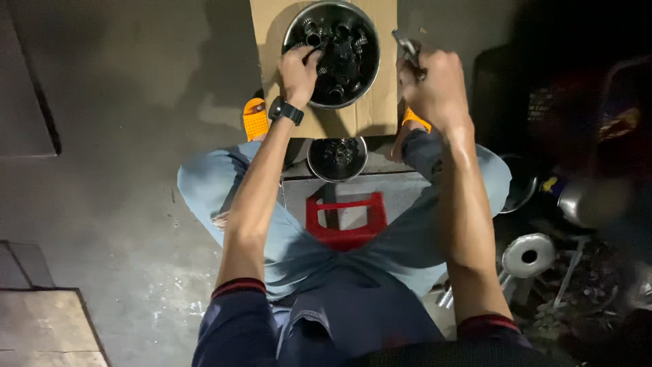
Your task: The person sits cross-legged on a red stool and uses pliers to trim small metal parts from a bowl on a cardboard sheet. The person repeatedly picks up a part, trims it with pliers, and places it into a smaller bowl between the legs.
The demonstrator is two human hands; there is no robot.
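While seated over cardboard point(370, 115), reaching into large metal bowl point(331, 53).
Left hand point(299, 71) curled on small metal parts point(339, 47) at bowl rim; right hand point(435, 85) fisted around metal tool point(409, 51), just beside bowl.

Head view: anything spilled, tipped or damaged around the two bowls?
Nothing stands out. The large metal bowl sits level on the cardboard, small metal bowl upright below it; no parts visibly spilled.

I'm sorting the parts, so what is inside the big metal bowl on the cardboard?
The big metal bowl holds a heap of small dark ring-shaped metal parts. The left hand reaches in, covering those beneath it.
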